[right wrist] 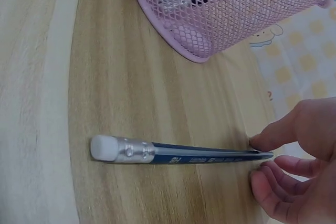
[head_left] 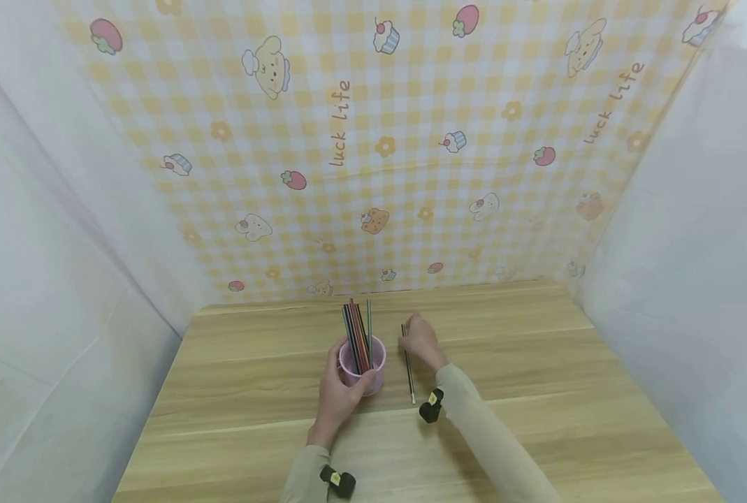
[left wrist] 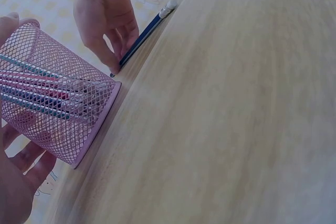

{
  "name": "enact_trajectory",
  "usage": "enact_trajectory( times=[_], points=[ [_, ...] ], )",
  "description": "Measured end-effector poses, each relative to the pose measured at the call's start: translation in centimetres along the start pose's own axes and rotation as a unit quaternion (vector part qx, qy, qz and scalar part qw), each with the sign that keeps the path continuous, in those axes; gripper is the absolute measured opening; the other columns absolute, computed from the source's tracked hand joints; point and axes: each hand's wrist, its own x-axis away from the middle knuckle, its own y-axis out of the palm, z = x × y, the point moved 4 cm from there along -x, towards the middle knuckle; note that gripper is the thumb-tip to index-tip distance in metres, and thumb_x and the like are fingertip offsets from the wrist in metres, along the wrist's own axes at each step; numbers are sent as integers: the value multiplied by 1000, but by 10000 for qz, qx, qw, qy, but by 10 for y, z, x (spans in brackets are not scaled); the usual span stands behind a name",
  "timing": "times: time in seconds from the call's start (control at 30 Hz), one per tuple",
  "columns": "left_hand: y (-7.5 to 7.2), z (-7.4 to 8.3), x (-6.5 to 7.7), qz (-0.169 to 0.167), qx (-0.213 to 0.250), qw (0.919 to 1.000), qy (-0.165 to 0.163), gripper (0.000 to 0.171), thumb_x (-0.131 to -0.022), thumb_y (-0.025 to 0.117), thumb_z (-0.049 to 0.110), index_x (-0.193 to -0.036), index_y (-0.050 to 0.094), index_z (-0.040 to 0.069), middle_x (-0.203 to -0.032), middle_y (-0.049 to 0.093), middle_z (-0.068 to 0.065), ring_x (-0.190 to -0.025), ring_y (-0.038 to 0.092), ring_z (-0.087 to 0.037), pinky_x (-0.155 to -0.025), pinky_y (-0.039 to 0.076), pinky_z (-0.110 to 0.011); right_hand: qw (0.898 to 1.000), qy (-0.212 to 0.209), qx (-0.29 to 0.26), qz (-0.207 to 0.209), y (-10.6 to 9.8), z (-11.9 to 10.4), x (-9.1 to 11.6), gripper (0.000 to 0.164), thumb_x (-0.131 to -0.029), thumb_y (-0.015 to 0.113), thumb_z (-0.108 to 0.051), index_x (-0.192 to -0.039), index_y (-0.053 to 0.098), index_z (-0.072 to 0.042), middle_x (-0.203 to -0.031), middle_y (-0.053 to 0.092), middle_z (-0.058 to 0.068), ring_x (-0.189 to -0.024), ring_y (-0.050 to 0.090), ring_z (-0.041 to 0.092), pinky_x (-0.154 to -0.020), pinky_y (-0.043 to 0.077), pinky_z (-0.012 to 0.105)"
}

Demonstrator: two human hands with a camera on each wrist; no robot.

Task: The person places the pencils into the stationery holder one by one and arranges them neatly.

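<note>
My left hand (head_left: 338,397) grips a pink mesh pencil cup (head_left: 376,381), thumb on the near side and fingers round the far side. Several coloured pencils (head_left: 356,334) lean inside it, their tops above the rim. To the right of the cup, a dark blue pencil (head_left: 409,374) lies along the tabletop. The right hand (head_left: 422,342) pinches its far end between thumb and fingers. In the right wrist view, the pencil's white eraser (right wrist: 105,148) and silver ferrule point back toward the camera.
A wood-grain table (head_left: 254,398) carries everything. Behind it hangs a yellow checked cloth (head_left: 411,181) with cartoon prints. White sheets close off the left side (head_left: 52,279) and the right side (head_left: 687,244).
</note>
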Motion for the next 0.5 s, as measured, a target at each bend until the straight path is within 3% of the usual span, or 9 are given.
enact_trajectory(
  times=[0.13,0.33,0.5],
  points=[
    [1,-1,0,15,2,10000,12,81,-79,85,14,-147,44,-2,-140,59,-23,-117,65,-38,-95,55,-53,9999,37,112,-71,1,-1,1,39,-80,68,3,-116,54,6,-85,59,12,-64,51,18,-53,44,24],
    [1,-1,0,43,19,10000,-10,81,-79,85,12,-147,44,-2,-141,58,-23,-118,64,-38,-97,54,-53,9979,0,646,-87,0,-3,2,35,-78,70,-1,-109,56,4,-91,62,16,-77,59,28,-67,55,36],
    [1,1,1,65,-5,10000,-48,81,-79,85,13,-148,44,-2,-140,59,-23,-118,64,-36,-98,53,-49,9978,-3,648,-124,-3,0,-1,36,-79,70,-3,-112,59,5,-96,66,18,-77,61,28,-69,57,38]
  ],
)
